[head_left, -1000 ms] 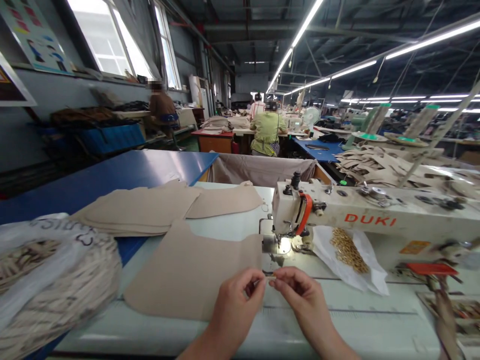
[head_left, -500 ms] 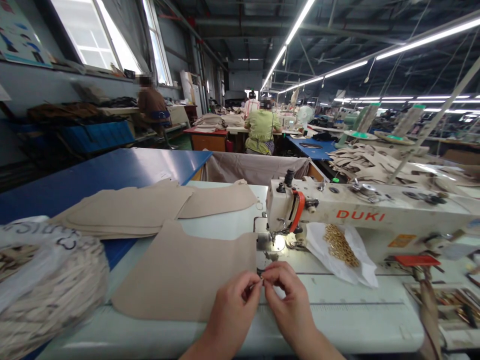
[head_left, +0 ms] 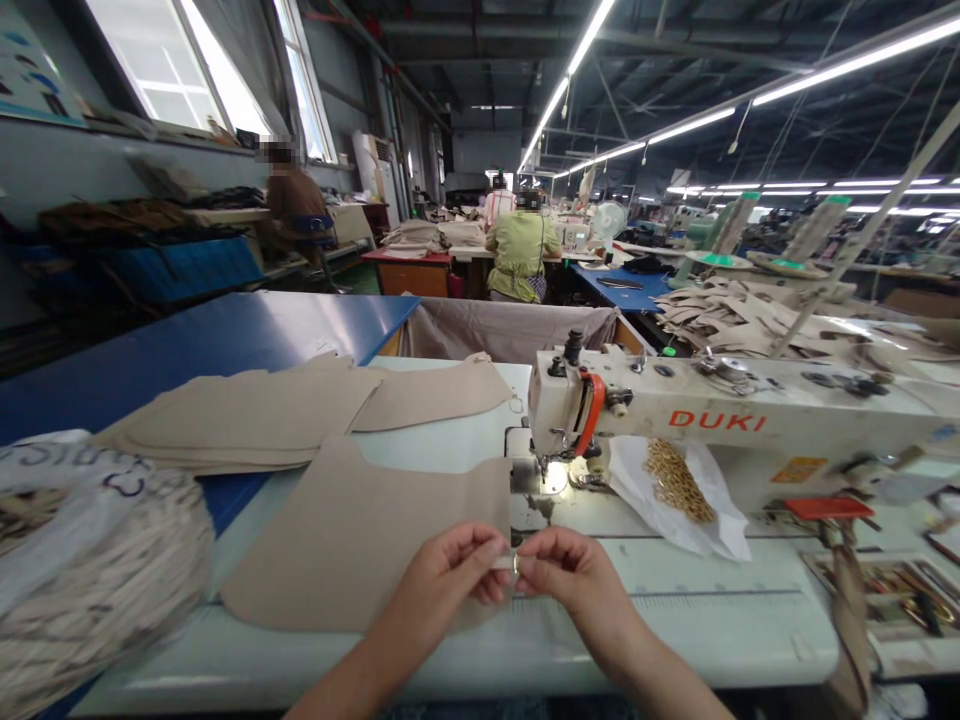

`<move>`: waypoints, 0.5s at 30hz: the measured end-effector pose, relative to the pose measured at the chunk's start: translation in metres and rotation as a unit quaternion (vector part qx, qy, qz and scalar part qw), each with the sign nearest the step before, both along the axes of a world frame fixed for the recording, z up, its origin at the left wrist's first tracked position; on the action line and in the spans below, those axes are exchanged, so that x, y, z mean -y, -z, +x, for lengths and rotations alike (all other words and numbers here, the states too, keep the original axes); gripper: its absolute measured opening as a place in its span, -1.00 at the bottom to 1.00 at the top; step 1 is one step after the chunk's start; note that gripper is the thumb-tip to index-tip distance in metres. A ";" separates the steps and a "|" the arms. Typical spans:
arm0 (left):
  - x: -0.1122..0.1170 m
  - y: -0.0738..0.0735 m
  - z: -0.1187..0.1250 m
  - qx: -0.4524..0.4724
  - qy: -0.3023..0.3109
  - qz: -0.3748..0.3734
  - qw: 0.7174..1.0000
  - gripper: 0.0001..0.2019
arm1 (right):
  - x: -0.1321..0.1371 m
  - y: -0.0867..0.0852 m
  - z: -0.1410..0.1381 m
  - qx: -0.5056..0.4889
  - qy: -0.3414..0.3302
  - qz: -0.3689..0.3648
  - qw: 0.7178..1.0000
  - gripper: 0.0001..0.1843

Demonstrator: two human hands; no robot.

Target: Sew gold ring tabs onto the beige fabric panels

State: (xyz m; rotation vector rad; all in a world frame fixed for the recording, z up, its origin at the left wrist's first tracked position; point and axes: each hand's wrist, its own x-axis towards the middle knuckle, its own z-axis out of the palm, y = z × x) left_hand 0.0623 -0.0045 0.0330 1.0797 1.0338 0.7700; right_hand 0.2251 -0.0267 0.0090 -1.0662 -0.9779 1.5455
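The pale worktop (head_left: 675, 620) carries a white sewing machine (head_left: 720, 420) with its needle lamp lit. A tan fabric panel (head_left: 352, 540) lies flat in front of it, its right edge just beside the needle plate and not under the needle, so stitching on this piece looks not yet begun. More tan panels (head_left: 247, 420) are stacked behind it, and a bag of striped material (head_left: 90, 560) sits at the near left. Right of the needle, a white bag of small gold metal parts (head_left: 675, 485) lies open, well stocked.

The left hand (head_left: 442, 585) and the right hand (head_left: 574, 580) meet above the panel's near right corner. Each grip is pinched closed, thumb against forefinger, and between the fingertips sits a small gold ring (head_left: 514, 564), upright and shiny. A pale sliver shows beside it at the left fingertips, too small to tell what it is. The work seems to be at the preparing stage, with the ring in hand and not yet on the panel.
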 end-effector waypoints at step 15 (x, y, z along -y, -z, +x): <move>-0.004 -0.007 0.009 -0.018 0.063 -0.048 0.997 -0.81 | 0.007 -0.004 -0.006 0.005 0.013 0.037 0.999 -0.66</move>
